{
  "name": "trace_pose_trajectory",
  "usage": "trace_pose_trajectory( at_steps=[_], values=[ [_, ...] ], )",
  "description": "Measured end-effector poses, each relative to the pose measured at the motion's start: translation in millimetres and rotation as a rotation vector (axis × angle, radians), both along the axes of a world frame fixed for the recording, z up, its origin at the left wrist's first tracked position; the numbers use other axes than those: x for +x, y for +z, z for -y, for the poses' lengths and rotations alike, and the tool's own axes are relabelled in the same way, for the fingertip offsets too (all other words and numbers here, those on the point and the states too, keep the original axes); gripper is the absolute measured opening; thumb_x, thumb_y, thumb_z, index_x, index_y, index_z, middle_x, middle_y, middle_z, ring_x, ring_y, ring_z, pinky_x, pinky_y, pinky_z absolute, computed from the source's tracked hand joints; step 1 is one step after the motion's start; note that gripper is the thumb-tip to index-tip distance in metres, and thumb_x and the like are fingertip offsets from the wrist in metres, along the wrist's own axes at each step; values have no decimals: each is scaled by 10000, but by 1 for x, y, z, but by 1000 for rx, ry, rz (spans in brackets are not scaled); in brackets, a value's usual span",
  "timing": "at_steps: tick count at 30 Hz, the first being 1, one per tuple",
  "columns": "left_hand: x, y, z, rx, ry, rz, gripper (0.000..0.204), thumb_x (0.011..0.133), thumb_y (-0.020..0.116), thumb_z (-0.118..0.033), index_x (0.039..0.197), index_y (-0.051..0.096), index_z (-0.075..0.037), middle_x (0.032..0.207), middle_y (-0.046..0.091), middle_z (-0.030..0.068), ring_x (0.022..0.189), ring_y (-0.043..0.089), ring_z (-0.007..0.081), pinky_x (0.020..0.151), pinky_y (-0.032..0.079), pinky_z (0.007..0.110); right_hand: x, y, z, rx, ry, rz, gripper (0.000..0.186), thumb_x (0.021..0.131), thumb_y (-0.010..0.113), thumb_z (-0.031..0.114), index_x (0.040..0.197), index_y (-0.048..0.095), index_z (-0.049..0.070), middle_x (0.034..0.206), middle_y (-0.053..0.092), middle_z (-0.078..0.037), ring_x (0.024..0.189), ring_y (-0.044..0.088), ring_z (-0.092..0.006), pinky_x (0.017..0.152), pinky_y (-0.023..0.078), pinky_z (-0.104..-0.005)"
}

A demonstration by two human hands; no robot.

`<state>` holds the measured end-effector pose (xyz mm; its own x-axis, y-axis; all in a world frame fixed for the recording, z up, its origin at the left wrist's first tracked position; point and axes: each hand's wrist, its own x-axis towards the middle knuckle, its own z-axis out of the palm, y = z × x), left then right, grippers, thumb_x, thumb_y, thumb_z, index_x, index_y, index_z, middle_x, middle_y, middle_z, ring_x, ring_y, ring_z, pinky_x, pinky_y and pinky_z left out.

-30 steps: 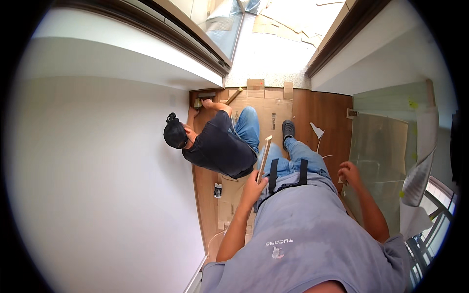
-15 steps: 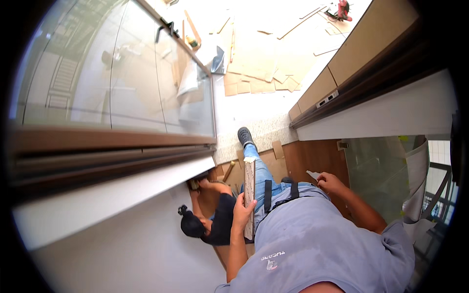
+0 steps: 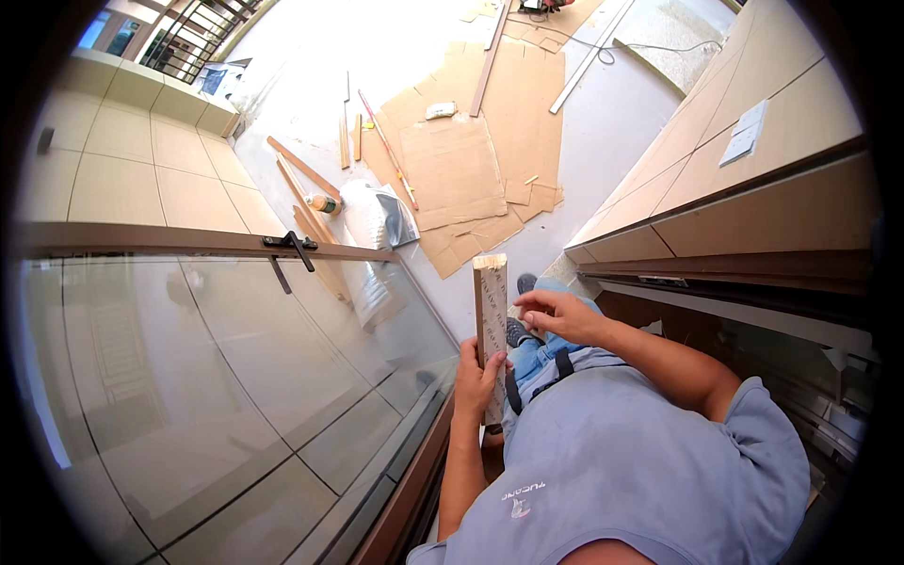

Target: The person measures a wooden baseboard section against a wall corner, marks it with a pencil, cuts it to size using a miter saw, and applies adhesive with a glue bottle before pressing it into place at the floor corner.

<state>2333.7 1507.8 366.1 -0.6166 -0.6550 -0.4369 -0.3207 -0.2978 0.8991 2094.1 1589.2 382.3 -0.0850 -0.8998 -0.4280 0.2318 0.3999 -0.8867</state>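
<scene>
My left hand (image 3: 476,377) is closed round a long brown strip (image 3: 492,292) held upright in front of my body, its side covered in printed pale film and its top end pale. My right hand (image 3: 556,315) is raised just to the right of the strip's upper part, fingers loosely bent and apart, holding nothing. Below it my shoes and jeans (image 3: 529,348) show in the doorway.
A glass door (image 3: 235,348) with a dark handle (image 3: 292,245) is at left, a tiled wall (image 3: 716,179) at right. Ahead lie cardboard sheets (image 3: 457,174), wooden strips (image 3: 301,165), a white sack (image 3: 358,207), a cable (image 3: 664,49) and a red power tool (image 3: 556,5).
I have stepped forward through the doorway and my view has swung onto the outdoor floor. The crouching co-worker has dropped from view. My right hand has moved up toward the strip.
</scene>
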Motion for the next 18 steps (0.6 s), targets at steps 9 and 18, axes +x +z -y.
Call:
trace_pose_trajectory(
  at_steps=[9,18],
  values=[
    [-138,-2,231,-204,-152,-74,279,1011,653,-102,1218,492,-8,1035,717,146,899,713,185,821,583,329,-118,16,230,-241,-152,90,253,1015,686,198,1180,631,15,994,656,-16,867,560,-82,739,479,-262],
    [-245,-8,464,67,-263,-26,291,1045,613,-271,1128,625,8,993,743,92,892,702,163,834,551,307,-256,-5,459,-265,-220,304,263,1015,685,260,1128,642,27,913,636,-8,787,580,-95,710,493,-258]
  ],
)
